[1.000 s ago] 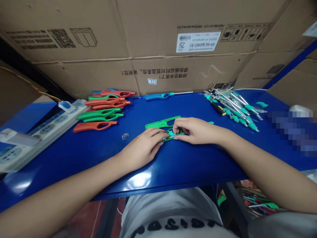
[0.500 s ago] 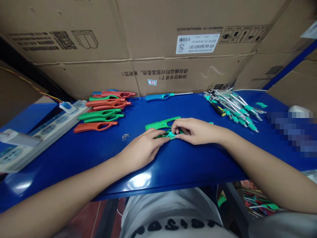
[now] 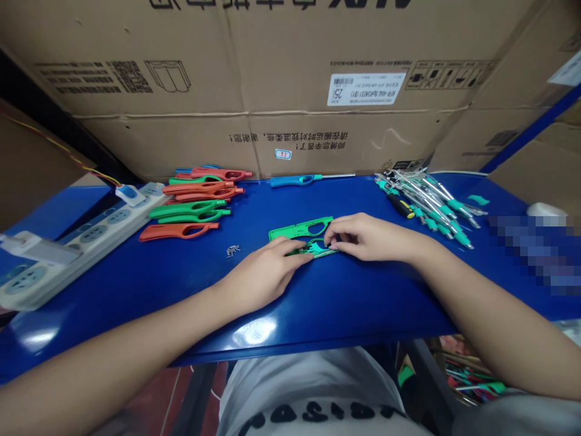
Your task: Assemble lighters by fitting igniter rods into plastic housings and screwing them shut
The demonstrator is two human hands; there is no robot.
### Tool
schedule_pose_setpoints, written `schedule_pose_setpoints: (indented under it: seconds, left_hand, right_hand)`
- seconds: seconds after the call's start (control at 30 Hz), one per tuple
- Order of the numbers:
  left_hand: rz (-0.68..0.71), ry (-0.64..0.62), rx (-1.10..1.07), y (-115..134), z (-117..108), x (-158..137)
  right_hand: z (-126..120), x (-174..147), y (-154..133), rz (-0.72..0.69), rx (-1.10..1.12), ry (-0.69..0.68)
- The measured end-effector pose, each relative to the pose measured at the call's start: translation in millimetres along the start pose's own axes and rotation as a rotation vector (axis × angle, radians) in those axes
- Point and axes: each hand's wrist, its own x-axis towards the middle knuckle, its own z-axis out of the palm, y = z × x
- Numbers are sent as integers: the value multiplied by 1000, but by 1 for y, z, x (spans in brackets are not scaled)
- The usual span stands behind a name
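Note:
My left hand (image 3: 278, 261) is closed on the left part of a green lighter casing half (image 3: 327, 252), with its fingers and thumb along the edges. In that half sits a small teal trigger piece (image 3: 314, 247). My right hand (image 3: 365, 237) is closed at the casing's right end, thumb and fingers pinched together; whatever lies between them is hidden. Just behind, a second green casing half (image 3: 297, 230) rests on the blue table with its inner side up. Several small screws (image 3: 233, 250) lie to the left of my left hand.
Orange and green lighter casings (image 3: 190, 211) are stacked at the left, beside a white power strip (image 3: 97, 239). A blue lighter (image 3: 293, 181) lies at the back. Metal lighter tubes with teal parts (image 3: 436, 203) and a screwdriver (image 3: 400, 206) lie at the right. Cardboard (image 3: 290, 72) stands behind.
My right hand has shifted slightly right along the casing, so more of the teal piece shows. My left hand keeps its place on the casing. The camera view has tilted slightly.

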Motion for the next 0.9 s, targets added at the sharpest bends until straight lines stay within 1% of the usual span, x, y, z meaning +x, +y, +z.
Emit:
schedule_pose_setpoints:
  seconds: [0.2, 0.33, 0.47, 0.6, 0.67, 0.77, 0.83, 0.9]
  left_hand:
    - [8, -13, 55, 2, 0, -1]
    - [5, -17, 64, 4, 0, -2]
    - [6, -16, 57, 5, 0, -1]
    - [14, -9, 44, 3, 1, -1]
    - [18, -14, 52, 2, 0, -2]
    - [17, -26, 51, 0, 0, -2]
    - [19, -22, 38, -2, -1, -1]
    - [29, -3, 18, -4, 0, 0]
  right_hand:
    - [-2, -1, 0, -4, -29, -8]
    - [-3, 0, -1, 14, -2, -32]
    - [-2, 0, 1, 19, 11, -25]
    - [-2, -1, 2, -21, 1, -32]
    - [-1, -1, 2, -41, -31, 18]
    - [4, 2, 6, -17, -171, 143]
    - [8, 4, 11, 15, -260, 170]
    - [11, 7, 16, 28, -283, 174]
